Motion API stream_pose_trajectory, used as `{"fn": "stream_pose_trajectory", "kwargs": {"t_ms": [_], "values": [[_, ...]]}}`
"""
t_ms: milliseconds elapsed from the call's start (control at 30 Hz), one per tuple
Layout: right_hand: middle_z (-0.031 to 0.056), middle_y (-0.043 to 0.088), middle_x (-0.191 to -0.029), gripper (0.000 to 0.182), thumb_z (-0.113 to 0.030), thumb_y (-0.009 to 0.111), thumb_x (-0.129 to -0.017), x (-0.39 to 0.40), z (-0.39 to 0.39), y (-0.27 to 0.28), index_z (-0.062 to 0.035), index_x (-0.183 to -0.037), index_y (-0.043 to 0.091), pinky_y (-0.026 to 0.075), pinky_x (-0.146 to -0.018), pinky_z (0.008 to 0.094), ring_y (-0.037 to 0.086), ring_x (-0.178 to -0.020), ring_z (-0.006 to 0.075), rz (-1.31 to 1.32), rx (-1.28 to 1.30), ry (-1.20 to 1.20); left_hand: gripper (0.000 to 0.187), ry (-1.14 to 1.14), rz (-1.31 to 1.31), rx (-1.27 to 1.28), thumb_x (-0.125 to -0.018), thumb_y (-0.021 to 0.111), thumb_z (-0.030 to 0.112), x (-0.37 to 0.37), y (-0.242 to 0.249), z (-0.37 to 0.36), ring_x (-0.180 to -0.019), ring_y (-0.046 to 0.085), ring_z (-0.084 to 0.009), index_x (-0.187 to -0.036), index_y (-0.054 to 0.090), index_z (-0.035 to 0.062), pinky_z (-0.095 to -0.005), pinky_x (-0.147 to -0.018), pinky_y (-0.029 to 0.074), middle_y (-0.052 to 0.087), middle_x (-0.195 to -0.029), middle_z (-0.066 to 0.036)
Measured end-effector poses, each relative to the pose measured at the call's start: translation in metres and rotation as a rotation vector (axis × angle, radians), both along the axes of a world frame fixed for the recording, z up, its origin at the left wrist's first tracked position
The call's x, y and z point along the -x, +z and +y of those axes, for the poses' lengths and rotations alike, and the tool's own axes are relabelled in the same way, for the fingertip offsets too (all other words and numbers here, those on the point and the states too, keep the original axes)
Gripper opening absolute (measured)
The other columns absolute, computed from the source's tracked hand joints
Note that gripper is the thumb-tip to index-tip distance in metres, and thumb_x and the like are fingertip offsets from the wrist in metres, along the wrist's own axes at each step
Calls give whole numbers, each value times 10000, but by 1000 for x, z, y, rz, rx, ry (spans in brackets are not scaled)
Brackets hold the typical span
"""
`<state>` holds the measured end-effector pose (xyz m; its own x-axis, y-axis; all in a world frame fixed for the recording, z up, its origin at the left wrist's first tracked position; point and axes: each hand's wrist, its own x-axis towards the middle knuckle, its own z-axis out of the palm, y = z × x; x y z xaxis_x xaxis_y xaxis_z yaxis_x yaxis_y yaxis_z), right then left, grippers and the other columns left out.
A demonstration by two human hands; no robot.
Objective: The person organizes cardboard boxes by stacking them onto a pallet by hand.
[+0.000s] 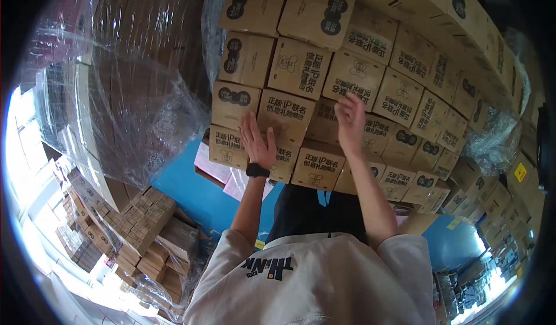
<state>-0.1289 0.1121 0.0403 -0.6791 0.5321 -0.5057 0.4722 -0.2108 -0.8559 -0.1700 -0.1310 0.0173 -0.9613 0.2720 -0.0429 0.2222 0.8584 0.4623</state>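
Observation:
My left hand (256, 145) is spread out, its palm laid against the printed faces of stacked cardboard cartons, with a dark band (258, 170) on the wrist. Its fingertips reach the lower edge of a carton with a round dark logo (234, 101), beside another carton with bold black lettering (285, 112). My right hand (351, 123) is raised with loosely bent fingers and nothing visible in them. It overlaps the lower edge of a carton with a cartoon bear (356, 73). Just left of this hand, a recessed carton (324, 122) sits deeper in the stack.
The carton wall continues right and upward (454, 12). Clear plastic wrap (145, 87) covers a tall stack on the left; more wrap bunches at the right (492, 134). Smaller boxes (142, 218) are piled at lower left. Blue floor (185, 177) shows beside a pink-lined box (211, 165).

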Motion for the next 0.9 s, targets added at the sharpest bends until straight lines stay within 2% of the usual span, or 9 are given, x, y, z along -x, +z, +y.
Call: {"fn": "stream_pose_trajectory", "kwargs": {"t_ms": [167, 333, 433, 567, 633, 700, 767, 833, 900], "values": [[140, 521, -1241, 621, -324, 661, -904, 76, 48, 21, -25, -1363, 368, 439, -949, 349, 531, -1114, 227, 94, 329, -110, 591, 21, 16, -407, -934, 543, 218, 41, 26, 66, -1332, 327, -433, -1439, 327, 0, -524, -1072, 288, 344, -1440, -268], [97, 559, -1137, 672, -321, 756, -813, 142, 39, -3, -33, -1316, 415, 436, -876, 322, 537, -969, 181, 93, 648, -363, 569, -138, 142, -298, -939, 535, 251, 131, 31, 136, -1341, 316, -438, -1439, 351, 51, -527, -1075, 285, 347, -1446, -256], [90, 543, -1152, 668, -299, 785, -772, 156, 26, -16, -49, -1286, 440, 412, -877, 339, 506, -946, 176, 152, 669, -545, 557, -184, 184, -142, -944, 520, 270, 164, 21, 157, -1361, 292, -429, -1438, 357, 71, -535, -1084, 265, 368, -1438, -244], [104, 524, -1171, 667, -264, 811, -734, 158, 23, -25, -9, -1227, 440, 391, -928, 339, 495, -1051, 192, 142, 639, -675, 486, -195, 212, -101, -987, 440, 315, 157, 20, 164, -1315, 334, -410, -1392, 417, 48, -516, -1072, 268, 410, -1395, -231], [124, 509, -1186, 725, -257, 819, -716, 142, 26, -18, 11, -1246, 404, 389, -945, 345, 491, -1081, 211, 216, 548, -708, 461, -249, 227, -161, -988, 437, 306, 148, 29, 159, -1272, 375, -401, -1356, 448, 28, -500, -1056, 289, 453, -1346, -219], [152, 487, -1194, 816, -251, 823, -691, 113, 38, 11, 22, -1285, 335, 384, -978, 356, 485, -1110, 234, 292, 507, -748, 437, -305, 63, -240, -984, 446, 279, 129, 44, 149, -1240, 403, -378, -1330, 464, 12, -473, -1041, 315, 476, -1310, -204], [152, 489, -1167, 836, -208, 790, -709, 63, 55, -1, 21, -1335, 285, 398, -976, 361, 497, -1091, 240, 334, 367, -639, 426, -316, -40, -349, -981, 455, 257, 99, 58, 134, -1223, 427, -354, -1321, 466, 1, -446, -1031, 335, 485, -1300, -192], [144, 512, -1170, 757, -155, 730, -743, 8, 76, 22, 19, -1350, 312, 414, -975, 367, 519, -1079, 235, 409, 491, -643, 427, -289, -73, -500, -978, 464, 240, 63, 66, 126, -1221, 446, -329, -1329, 454, -4, -421, -1024, 351, 480, -1317, -183], [135, 537, -1199, 670, -157, 653, -796, -37, 97, 25, 2, -1371, 350, 418, -984, 364, 533, -1109, 231, 479, 571, -514, 435, -202, -115, -548, -968, 492, 246, 28, 71, 123, -1225, 438, -364, -1326, 458, 1, -433, -1046, 335, 488, -1300, -206]]}}
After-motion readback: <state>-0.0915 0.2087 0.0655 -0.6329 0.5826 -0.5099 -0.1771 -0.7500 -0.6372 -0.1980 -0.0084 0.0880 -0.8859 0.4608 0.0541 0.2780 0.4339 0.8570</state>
